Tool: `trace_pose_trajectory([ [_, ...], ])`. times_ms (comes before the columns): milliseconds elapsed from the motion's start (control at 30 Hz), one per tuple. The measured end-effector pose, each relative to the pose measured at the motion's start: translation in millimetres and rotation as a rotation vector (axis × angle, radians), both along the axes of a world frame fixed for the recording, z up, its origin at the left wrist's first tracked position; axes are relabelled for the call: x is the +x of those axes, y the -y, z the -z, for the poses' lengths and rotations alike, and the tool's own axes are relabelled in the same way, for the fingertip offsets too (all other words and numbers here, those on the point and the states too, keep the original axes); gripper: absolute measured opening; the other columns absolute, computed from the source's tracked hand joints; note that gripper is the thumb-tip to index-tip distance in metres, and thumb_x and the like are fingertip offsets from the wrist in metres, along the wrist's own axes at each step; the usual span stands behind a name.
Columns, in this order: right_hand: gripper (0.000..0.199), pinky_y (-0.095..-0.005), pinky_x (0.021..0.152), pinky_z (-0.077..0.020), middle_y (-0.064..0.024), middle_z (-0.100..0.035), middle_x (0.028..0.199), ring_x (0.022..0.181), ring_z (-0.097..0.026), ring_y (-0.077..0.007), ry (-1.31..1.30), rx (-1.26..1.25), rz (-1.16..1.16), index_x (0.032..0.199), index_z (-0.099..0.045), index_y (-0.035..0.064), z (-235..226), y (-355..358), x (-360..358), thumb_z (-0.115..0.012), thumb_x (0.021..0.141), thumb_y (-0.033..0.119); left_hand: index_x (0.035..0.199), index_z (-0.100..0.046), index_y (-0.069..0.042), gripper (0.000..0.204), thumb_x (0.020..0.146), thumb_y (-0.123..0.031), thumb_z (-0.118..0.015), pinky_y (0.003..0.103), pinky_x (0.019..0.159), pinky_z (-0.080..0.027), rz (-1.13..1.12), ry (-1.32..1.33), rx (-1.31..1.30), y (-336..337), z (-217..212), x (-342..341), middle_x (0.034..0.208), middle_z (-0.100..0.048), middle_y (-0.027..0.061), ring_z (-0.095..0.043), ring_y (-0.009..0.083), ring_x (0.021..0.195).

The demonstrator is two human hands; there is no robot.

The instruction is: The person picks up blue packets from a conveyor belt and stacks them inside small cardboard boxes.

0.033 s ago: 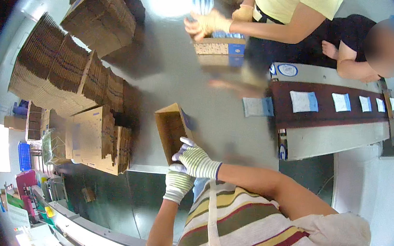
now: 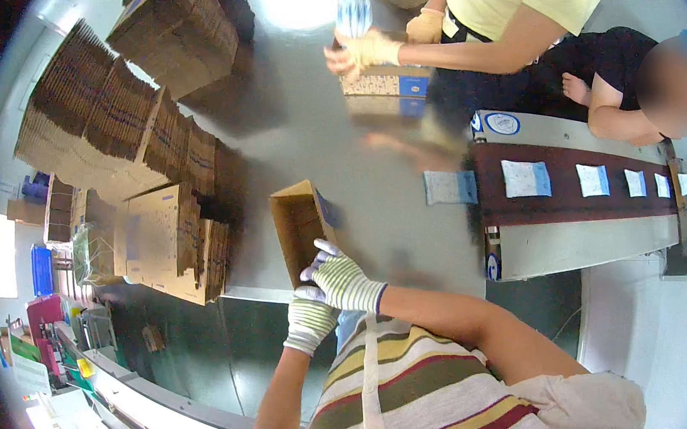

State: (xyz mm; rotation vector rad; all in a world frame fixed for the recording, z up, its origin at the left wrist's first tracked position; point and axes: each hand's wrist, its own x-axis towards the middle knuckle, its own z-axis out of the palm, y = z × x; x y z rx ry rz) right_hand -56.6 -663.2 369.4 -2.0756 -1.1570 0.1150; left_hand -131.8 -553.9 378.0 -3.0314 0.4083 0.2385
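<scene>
Two gloved hands at the near end of an open cardboard box [image 2: 298, 225], on a wide grey steel table [image 2: 303, 125] that fills the middle of the head view. Largest after the table: ranks of flattened cartons [image 2: 117, 117] stacked on edge along the left, a second pile [image 2: 183, 27] at the far left corner. To the right, a conveyor with a dark belt [image 2: 566, 193] carrying a row of pale blue-and-white sachets [image 2: 526, 178], one more sachet [image 2: 450, 187] lying just off its end on the table. Across the table, a co-worker's gloved hands [image 2: 366, 52] over a printed carton [image 2: 384, 83], a bundle of sachets raised above it. Closer in, the small open box lying on its side, long axis running away from the wearer and slightly left, mouth facing up-left, near end at the table's front edge. Right hand [image 2: 342, 280], in a striped knit glove, closest to it: fingers curled round the box's near right corner, seemingly gripping the flap. Left hand [image 2: 309, 319] just below and behind, off the table edge, loosely closed; whether touching the box or holding anything, impossible to tell. Box directly ahead of both hands, right hand nearer.
</scene>
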Motion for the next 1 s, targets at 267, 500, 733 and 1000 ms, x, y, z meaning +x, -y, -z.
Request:
trace_pose_trajectory([
  [267, 0.022, -0.0413, 0.107, -0.0241, -0.0046, -0.062, 0.072, 0.079, -0.059, -0.0223, -0.015, 0.066, 0.045, 0.077, -0.065, 0.0115, 1, -9, 4, -0.051, 0.081, 0.028, 0.120, -0.050, -0.007, 0.051, 0.077, -0.033, -0.057, 0.042, 0.084, -0.042, -0.030, -0.020, -0.085, 0, 0, 12, 0.117, -0.051, 0.0128, -0.048, 0.0288, 0.107],
  [500, 0.025, -0.0425, 0.106, -0.0260, -0.0063, -0.060, 0.069, 0.076, -0.057, -0.0233, 0.097, 0.114, 0.017, 0.074, -0.063, 0.0078, 9, -15, 12, -0.054, 0.079, 0.030, 0.103, -0.059, -0.004, 0.037, 0.074, -0.027, -0.061, 0.041, 0.061, -0.049, 0.011, 0.046, -0.103, -9, 4, 7, 0.092, -0.058, 0.0149, -0.059, 0.0286, 0.077],
  [733, 0.027, -0.0449, 0.105, -0.0277, -0.0088, -0.057, 0.063, 0.072, -0.056, -0.0256, 0.109, 0.159, 0.011, 0.076, -0.064, 0.0082, 7, -20, 15, -0.055, 0.080, 0.033, 0.108, -0.050, -0.002, 0.037, 0.076, -0.019, -0.059, 0.033, 0.066, -0.048, -0.074, 0.077, -0.141, -11, 12, 7, 0.100, -0.051, 0.0107, -0.055, 0.0244, 0.090],
  [1000, 0.022, -0.0402, 0.090, -0.0419, -0.0096, -0.062, 0.084, 0.084, -0.058, -0.0278, -0.242, 0.407, -0.013, 0.092, -0.064, 0.0094, -15, -11, 32, -0.060, 0.080, 0.028, 0.108, -0.055, -0.008, 0.046, 0.073, -0.037, -0.064, 0.038, 0.084, -0.044, -0.180, 0.147, -0.171, -5, 23, 18, 0.101, -0.057, 0.0138, -0.055, 0.0294, 0.092],
])
